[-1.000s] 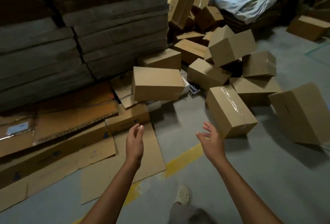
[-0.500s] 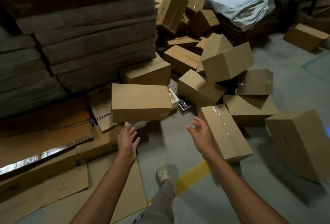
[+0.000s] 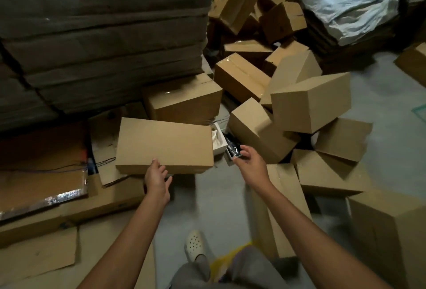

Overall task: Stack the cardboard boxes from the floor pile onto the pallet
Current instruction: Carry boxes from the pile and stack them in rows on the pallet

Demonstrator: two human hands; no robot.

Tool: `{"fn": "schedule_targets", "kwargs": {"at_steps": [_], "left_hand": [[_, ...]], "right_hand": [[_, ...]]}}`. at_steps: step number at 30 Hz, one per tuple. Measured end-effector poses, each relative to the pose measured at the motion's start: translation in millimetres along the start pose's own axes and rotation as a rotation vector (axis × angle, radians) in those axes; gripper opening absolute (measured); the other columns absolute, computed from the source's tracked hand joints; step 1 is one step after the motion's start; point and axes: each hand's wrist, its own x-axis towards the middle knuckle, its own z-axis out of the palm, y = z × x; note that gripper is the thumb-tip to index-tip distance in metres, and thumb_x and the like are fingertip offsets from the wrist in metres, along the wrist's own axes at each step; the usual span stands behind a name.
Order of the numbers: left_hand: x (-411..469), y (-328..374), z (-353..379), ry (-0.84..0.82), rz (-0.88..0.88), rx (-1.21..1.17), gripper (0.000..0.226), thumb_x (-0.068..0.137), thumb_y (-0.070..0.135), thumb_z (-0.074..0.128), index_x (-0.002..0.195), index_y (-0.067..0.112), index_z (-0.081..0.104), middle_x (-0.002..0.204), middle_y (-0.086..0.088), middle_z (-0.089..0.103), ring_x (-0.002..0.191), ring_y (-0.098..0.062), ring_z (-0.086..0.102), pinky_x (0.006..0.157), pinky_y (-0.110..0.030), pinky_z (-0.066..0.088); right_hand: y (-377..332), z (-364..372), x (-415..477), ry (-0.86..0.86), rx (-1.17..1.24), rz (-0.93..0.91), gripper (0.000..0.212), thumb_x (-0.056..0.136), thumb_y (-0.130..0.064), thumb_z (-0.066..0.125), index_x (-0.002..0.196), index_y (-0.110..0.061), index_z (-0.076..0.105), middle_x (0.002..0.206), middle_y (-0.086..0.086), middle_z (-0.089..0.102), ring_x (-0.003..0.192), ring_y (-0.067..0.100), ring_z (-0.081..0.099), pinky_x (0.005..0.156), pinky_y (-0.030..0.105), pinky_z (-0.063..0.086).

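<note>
"Head view, nearest first: what do you log?"

"One shoe (image 3: 195,245) on the grey concrete floor (image 3: 219,196), beside a yellow line (image 3: 228,258). Loose cardboard sheets (image 3: 39,256) lie on the floor to the left, along with a foil-edged panel (image 3: 43,201). I judge a slip or trip likely if the person steps onto them under load."

"Hands?"

"Left hand (image 3: 158,179) released, straight fingers touching the near edge of the box (image 3: 164,144). Right hand (image 3: 250,162) released, fingers spread, just off the box's right end and grasping nothing. No grip is made yet."

"Where does the box sit?"

"Flat, long side toward the person, raised on other cardboard at the left edge of the floor pile (image 3: 311,102). A white tray (image 3: 217,141) lies against its right end, and a small dark item (image 3: 232,149) sits just beside the tray."

"Risks in the lift?"

"Three, in my judgement. The right hand may snag the tray or the dark item instead of the box end. A one-sided pull could swing the box off its perch. Beyond it, the pile leans box on box, and a knock could start a slide."

"Room?"

"Dim storeroom. A tall stack of flat cardboard (image 3: 103,46) stands at left, and pale sheeting (image 3: 345,12) is draped far right. I cannot identify the pallet in view, so the carrying route is unassessed."
</note>
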Motion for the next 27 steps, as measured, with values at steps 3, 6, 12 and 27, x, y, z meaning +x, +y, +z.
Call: {"fn": "schedule_targets", "kwargs": {"at_steps": [3,6,12,27], "left_hand": [[34,2,19,0.091,-0.024,-0.006,0.056,0.105,0.043,0.046,0.15,0.012,0.042,0.152,-0.014,0.046,0.14,-0.029,0.043,0.114,-0.046,0.038],[69,-8,34,0.19,-0.055,-0.015,0.053,0.105,0.043,0.046,0.147,0.012,0.045,0.149,-0.013,0.047,0.138,-0.029,0.044,0.115,-0.046,0.037],[142,-45,69,0.366,-0.1,-0.051,0.05,0.106,0.04,0.044,0.147,0.011,0.043,0.14,-0.01,0.049,0.121,-0.023,0.046,0.104,-0.041,0.038],[302,-179,125,0.468,-0.386,-0.558,0.087,0.099,0.068,0.032,0.16,0.008,0.015,0.163,-0.021,0.021,0.151,-0.035,0.022,0.122,-0.05,0.022]], "right_hand": [[-7,9,54,-0.098,-0.069,-0.001,0.052,0.095,-0.027,0.068,0.144,-0.022,0.051,0.141,0.002,0.057,0.117,0.018,0.06,0.099,0.036,0.049],[-6,25,111,-0.203,-0.171,-0.013,0.053,0.095,-0.025,0.068,0.144,-0.018,0.05,0.144,0.004,0.056,0.116,0.019,0.06,0.1,0.036,0.049],[7,72,239,-0.427,-0.364,-0.045,0.053,0.097,-0.023,0.066,0.145,-0.013,0.048,0.141,0.01,0.057,0.12,0.026,0.059,0.101,0.037,0.046],[109,194,498,-0.649,-0.665,0.024,0.077,0.094,-0.032,0.068,0.156,-0.01,0.029,0.157,0.013,0.039,0.14,0.034,0.042,0.111,0.042,0.037]]}}
